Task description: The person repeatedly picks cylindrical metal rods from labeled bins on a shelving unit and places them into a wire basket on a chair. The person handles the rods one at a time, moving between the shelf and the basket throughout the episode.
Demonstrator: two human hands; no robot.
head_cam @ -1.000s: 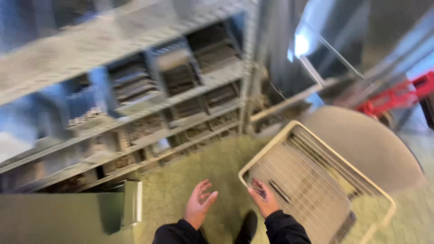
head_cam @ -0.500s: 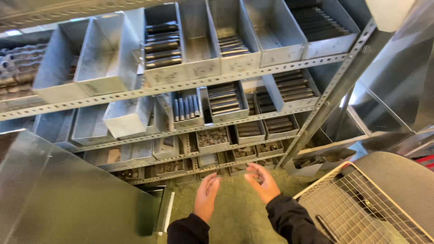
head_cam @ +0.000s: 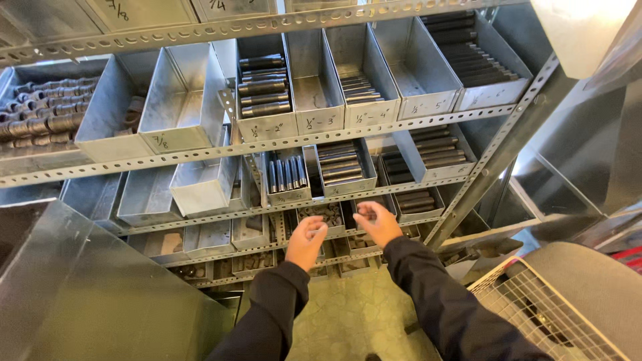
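Observation:
Both my arms, in black sleeves, reach toward a metal shelf rack [head_cam: 294, 140] full of grey sheet-metal bins. My left hand [head_cam: 305, 242] is loosely open with fingers curled, in front of a low bin of small dark parts [head_cam: 321, 212]. My right hand [head_cam: 376, 222] hovers just right of it with fingers apart, and nothing shows in it. Above my hands a bin [head_cam: 286, 175] holds dark threaded pipe pieces standing on end, and a neighbouring bin [head_cam: 342, 169] holds more lying flat.
Upper bins [head_cam: 266, 87] hold larger black pipe pieces; some bins [head_cam: 179, 100] look empty. A slanted rack post [head_cam: 498, 150] stands right. A wire basket [head_cam: 542, 314] on a grey round surface sits lower right. A large sheet-metal box [head_cam: 87, 294] stands lower left.
The view has swung from the wire basket to the shelf rack. Both hands have risen from near the floor toward the lower bins.

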